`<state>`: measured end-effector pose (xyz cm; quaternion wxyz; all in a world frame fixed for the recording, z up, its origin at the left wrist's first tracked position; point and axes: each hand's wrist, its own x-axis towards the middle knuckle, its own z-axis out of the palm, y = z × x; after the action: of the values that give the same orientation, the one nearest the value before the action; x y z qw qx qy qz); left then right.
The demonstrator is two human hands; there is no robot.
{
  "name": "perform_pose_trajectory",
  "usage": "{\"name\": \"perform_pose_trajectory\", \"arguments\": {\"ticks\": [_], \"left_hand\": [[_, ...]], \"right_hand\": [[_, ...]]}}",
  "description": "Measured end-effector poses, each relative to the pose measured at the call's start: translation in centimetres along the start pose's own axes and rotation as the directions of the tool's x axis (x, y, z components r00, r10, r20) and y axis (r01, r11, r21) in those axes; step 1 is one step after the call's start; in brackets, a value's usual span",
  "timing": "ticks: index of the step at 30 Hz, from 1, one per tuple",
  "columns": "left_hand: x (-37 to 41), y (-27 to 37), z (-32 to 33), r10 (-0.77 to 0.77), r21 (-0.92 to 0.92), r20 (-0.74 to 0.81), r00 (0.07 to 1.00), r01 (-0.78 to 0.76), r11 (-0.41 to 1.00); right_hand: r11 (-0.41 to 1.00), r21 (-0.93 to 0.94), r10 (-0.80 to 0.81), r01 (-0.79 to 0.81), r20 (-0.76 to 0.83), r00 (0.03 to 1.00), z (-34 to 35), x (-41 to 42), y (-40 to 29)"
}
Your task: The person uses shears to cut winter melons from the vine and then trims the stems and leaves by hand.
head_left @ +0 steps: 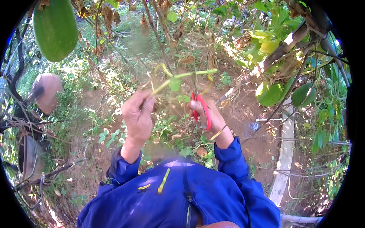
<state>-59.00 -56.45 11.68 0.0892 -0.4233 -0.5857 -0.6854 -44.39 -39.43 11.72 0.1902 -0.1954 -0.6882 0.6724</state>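
Pinched between the thumb and fingers of my left hand (138, 114) is a pale green vine stem (185, 75), which slants up to the right. My right hand (211, 116) grips red-handled scissors (203, 109), their blades pointing up. The blades cross the stem close to its right end; whether they are closed on it I cannot tell. A small green leaf (175, 84) and a yellowish tendril (163, 67) grow from the stem. Both hands are in front of my chest, apart from each other.
A large green gourd (55, 31) hangs at upper left. Smaller green gourds (271, 92) hang at right beneath a wooden pole (265, 64). Dry vines with withered leaves (108, 17) dangle ahead. A pale plank (285, 154) lies at right. A tub-like container (30, 155) stands at left.
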Motion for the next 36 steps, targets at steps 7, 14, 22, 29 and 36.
{"name": "perform_pose_trajectory", "arguments": {"ticks": [7,14,22,29,36], "left_hand": [[-0.8,-0.7,1.1,-0.036,-0.023,0.026,0.999,0.037,0.999],[0.4,-1.2,-0.1,-0.013,0.049,-0.079,0.997,0.017,0.999],[-0.8,-1.1,1.4,0.118,0.316,0.237,0.964,-0.192,0.929],[-0.8,-0.2,0.9,-0.022,0.25,0.334,0.942,-0.066,0.966],[-1.0,-0.5,-1.0,-0.116,0.293,0.067,0.991,0.092,0.952]], "right_hand": [[0.994,-0.106,-0.025,-0.002,-0.254,0.967,0.1,1.6,-0.1],[0.981,-0.149,0.107,-0.127,-0.137,0.985,-1.9,-2.7,4.8],[0.958,-0.208,0.231,-0.197,0.155,0.961,1.0,-2.9,0.5],[0.971,-0.147,0.201,-0.189,0.075,0.977,1.9,-2.7,0.3],[0.984,-0.155,0.081,-0.084,-0.029,0.996,1.0,-3.3,2.6]]}}
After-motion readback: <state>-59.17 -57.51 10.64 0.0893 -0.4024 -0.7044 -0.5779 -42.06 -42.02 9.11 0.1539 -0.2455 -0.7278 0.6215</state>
